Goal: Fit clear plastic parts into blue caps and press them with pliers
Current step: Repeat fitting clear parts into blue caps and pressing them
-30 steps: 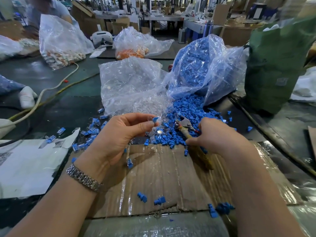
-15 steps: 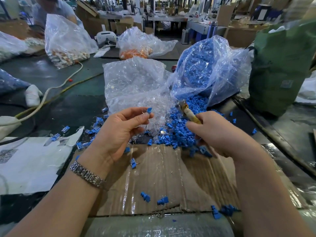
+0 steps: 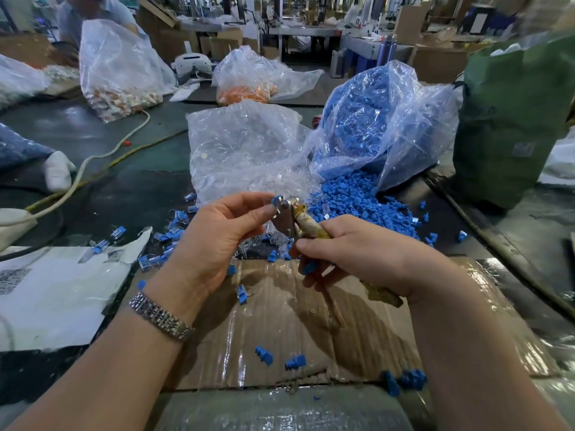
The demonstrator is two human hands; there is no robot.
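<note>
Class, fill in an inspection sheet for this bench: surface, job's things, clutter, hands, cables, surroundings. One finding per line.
Surface: dark table with a taped cardboard sheet in front of the person.
Job's things: blue cap pinched at the pliers tip; loose blue caps spilling from their bag; bag of clear parts.
Clutter: stray caps on the cardboard; torn white paper at left.
Hands: left hand pinches the cap; right hand grips the pliers handles.
Cables: white cable and yellow cable across the table.
Surroundings: green sack, bag of orange parts, another person behind.
</note>
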